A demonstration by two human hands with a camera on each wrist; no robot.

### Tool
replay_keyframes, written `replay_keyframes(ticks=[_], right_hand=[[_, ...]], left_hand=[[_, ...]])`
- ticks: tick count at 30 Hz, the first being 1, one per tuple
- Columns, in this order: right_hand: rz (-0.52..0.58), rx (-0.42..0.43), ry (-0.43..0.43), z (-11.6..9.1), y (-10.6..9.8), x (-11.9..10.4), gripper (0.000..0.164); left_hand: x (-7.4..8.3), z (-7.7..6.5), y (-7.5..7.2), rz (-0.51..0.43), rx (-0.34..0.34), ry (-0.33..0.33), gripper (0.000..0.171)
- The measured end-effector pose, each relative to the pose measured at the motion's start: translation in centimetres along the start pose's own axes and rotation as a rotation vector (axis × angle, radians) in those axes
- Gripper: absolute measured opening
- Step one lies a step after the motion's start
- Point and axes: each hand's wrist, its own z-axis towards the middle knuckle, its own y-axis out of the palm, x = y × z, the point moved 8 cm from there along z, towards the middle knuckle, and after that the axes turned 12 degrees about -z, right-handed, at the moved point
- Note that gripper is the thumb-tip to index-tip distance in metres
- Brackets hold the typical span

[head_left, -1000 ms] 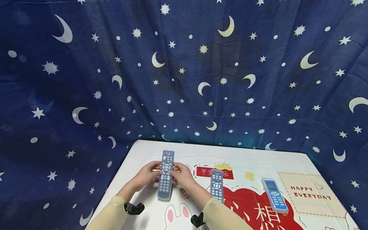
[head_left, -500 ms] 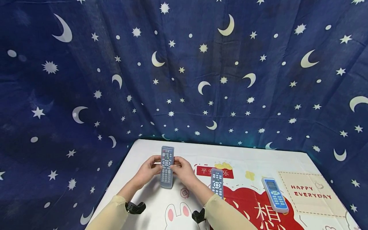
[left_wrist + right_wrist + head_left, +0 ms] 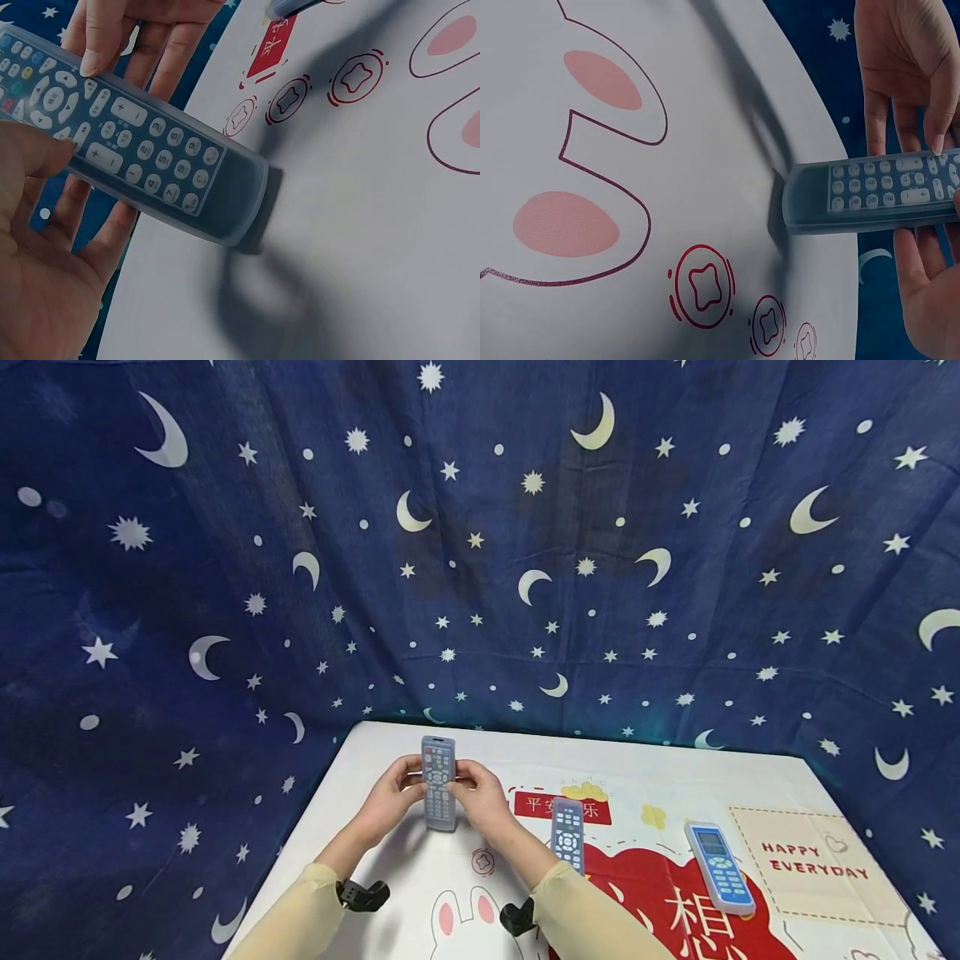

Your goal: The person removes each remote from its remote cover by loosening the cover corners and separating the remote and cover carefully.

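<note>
A remote control [image 3: 438, 802] in a translucent bluish sleeve stands steeply tilted over the left part of the table, its buttons facing the person. My left hand [image 3: 393, 795] grips its left edge, thumb on the front and fingers behind. On the opposite edge my right hand [image 3: 481, 797] holds it the same way. In the left wrist view the lower end of the remote control [image 3: 247, 199] hangs close over the white cloth, with a dark shadow beside it. The right wrist view shows both thumbs at the button side of the remote control [image 3: 810, 199].
A second sleeved remote control [image 3: 567, 839] lies right of the right forearm, partly hidden by it. Farther right lies a white-and-blue remote with a small screen [image 3: 720, 868]. The printed tablecloth [image 3: 390, 893] ends at a dark starry curtain [image 3: 480, 568] behind.
Both hands have moved a little away from the person with the remote control. Its lower end has risen, and it now stands steeper, showing its top end.
</note>
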Motion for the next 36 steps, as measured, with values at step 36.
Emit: replay_keyframes(ticks=[36], right_hand=[[-0.095, -0.106, -0.083, -1.4, 1.1, 0.1, 0.028]], left_hand=[[-1.7, -2.2, -1.2, 0.020, -0.137, -0.182, 0.046]])
